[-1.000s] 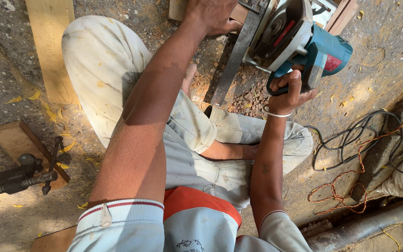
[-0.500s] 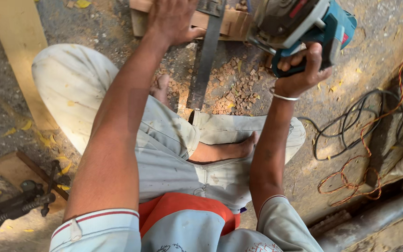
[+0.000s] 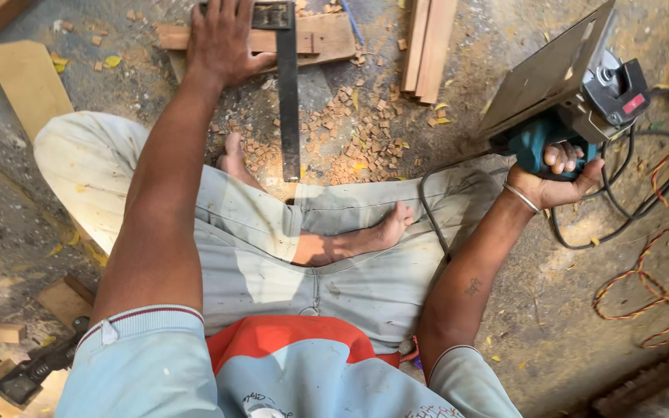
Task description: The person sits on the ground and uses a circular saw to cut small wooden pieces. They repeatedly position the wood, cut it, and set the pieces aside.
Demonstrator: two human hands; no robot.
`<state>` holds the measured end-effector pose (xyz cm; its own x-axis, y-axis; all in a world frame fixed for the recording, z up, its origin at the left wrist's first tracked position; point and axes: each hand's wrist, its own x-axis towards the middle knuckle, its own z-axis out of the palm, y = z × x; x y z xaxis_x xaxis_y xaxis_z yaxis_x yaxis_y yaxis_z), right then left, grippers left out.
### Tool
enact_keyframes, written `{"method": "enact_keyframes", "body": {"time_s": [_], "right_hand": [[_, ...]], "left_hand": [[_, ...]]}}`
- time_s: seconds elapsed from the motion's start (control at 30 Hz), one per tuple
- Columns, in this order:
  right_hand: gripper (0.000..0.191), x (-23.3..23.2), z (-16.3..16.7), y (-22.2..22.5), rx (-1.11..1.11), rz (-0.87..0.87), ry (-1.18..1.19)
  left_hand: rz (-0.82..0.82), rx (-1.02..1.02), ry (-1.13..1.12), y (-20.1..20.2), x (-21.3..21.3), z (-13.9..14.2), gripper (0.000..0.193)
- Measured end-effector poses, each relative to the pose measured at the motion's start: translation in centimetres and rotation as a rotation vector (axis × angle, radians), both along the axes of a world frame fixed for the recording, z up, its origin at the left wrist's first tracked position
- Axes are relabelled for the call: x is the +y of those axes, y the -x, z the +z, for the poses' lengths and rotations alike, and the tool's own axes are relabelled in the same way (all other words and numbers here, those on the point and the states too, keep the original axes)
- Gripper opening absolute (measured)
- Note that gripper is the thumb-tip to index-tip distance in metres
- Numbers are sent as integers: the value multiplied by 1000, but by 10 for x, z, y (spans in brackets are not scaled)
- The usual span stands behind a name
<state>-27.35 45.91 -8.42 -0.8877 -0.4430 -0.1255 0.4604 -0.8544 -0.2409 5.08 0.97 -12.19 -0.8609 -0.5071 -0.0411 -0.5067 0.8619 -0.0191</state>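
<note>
Bright daylight, soft shadows, sharp focus

Seated on the floor with a saw in one hand and a plank under the other.

The left hand pressed flat on a plank beside a dark square that lay across it. The right hand was closed around the teal handle of a circular saw, held off the floor with its base plate tilted. Wood chips lay scattered before the bare feet, cables coiled at the right.
</note>
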Motion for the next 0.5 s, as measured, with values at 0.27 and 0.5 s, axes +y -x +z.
{"method": "enact_keyframes", "body": {"time_s": [0.27,0.5], "right_hand": [[44,41,-15,13,-325,-193,157],[40,38,-6,11,-350,-260,151]], "left_hand": [[69,-96,-129,17,12,29,100],[-25,14,68,10,12,57,96]]}}
